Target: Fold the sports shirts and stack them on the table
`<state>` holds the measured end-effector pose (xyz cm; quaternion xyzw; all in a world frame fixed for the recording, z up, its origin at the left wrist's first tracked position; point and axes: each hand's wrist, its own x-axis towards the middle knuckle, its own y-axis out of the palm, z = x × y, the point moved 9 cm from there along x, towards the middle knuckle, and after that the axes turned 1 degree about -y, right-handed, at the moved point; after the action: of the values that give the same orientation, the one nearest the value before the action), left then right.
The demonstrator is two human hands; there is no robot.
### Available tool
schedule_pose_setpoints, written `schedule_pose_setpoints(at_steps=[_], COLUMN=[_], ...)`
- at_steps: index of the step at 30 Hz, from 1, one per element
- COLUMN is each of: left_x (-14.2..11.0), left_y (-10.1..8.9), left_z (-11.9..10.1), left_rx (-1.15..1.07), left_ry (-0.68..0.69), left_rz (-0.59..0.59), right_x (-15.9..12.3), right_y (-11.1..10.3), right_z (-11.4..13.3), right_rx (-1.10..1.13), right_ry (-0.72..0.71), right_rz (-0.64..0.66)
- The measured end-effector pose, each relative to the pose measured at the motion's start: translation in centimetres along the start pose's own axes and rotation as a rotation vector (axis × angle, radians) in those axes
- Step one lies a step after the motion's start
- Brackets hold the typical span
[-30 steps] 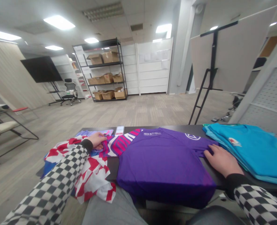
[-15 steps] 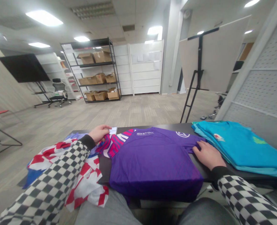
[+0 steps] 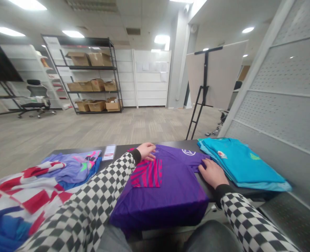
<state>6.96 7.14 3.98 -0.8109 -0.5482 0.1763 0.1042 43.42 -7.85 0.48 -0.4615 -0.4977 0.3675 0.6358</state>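
Note:
A purple T-shirt (image 3: 170,189) lies spread on the dark table, its lower part draping over the front edge. Its pink-striped sleeve (image 3: 149,175) is folded inward across the chest. My left hand (image 3: 146,151) rests on that folded part by the collar, fingers stretched out and a little apart. At the opposite sleeve, which has a white round logo (image 3: 188,152), my right hand (image 3: 213,173) touches the cuff with loosely spread fingers. My left hand partly covers the white print near the collar.
A stack of turquoise shirts (image 3: 245,162) sits at the right. Lavender, blue (image 3: 73,166) and red-white checked clothes (image 3: 31,192) are heaped at the left, near a small white printed item (image 3: 109,153). Beyond the dark table (image 3: 125,148) stand an easel board (image 3: 215,77) and box shelves (image 3: 93,91).
My left hand has moved right, and the striped sleeve has gone from stretched outward to folded over the chest. My right hand stays at the other cuff. The view has shifted.

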Motion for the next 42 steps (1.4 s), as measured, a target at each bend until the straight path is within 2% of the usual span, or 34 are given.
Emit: schedule_pose_setpoints(at_steps=[5,6,8,11,16,21,25,28,31,32,35,37,39,42], left_x=[0.5,0.5,0.4,0.4,0.8,1.1,0.4,-0.5,-1.0,-1.1,-1.0,-0.9,-0.8,-0.6], left_y=[-9.3,-10.7,-12.2,-12.4,-12.1,-12.3,-11.3,-9.8,-8.4,-8.0,-7.7,-7.9,-8.3,-8.9], left_z=[3.0,3.6,4.9,6.7,8.1,8.1,6.8,5.8,5.5,5.7,6.2,6.5,6.8,7.2], left_rx=[0.296,0.362,0.48,0.618,0.755,0.811,0.841,0.845,0.851,0.855,0.869,0.873,0.871,0.855], left_ry=[0.083,0.099,0.128,0.172,0.241,0.288,0.358,0.423,0.459,0.46,0.446,0.437,0.43,0.422], left_rz=[-0.252,-0.265,-0.238,-0.19,-0.231,-0.226,-0.234,-0.22,-0.172,-0.158,-0.145,-0.15,-0.159,-0.172], right_x=[-0.1,-0.1,0.0,0.2,0.4,0.4,-0.2,-1.2,-2.6,-3.0,-4.1,-4.4,-4.4,-4.5], right_y=[0.1,0.2,0.4,0.8,1.2,0.5,-1.8,-4.5,-6.0,-5.9,-4.2,-2.7,-1.1,0.2], right_z=[-0.1,-0.2,-0.5,-1.0,-1.9,-1.9,-0.5,2.8,9.0,11.6,20.1,23.9,25.6,25.3], right_rx=[0.003,0.009,0.023,0.043,0.044,0.008,-0.002,0.043,0.207,0.27,0.391,0.369,0.298,0.219], right_ry=[-0.006,-0.005,-0.004,0.0,0.025,0.034,-0.007,-0.088,-0.214,-0.261,-0.408,-0.42,-0.37,-0.289], right_rz=[-0.012,-0.017,-0.029,-0.036,-0.022,-0.032,-0.131,-0.26,-0.294,-0.259,-0.026,0.129,0.257,0.348])
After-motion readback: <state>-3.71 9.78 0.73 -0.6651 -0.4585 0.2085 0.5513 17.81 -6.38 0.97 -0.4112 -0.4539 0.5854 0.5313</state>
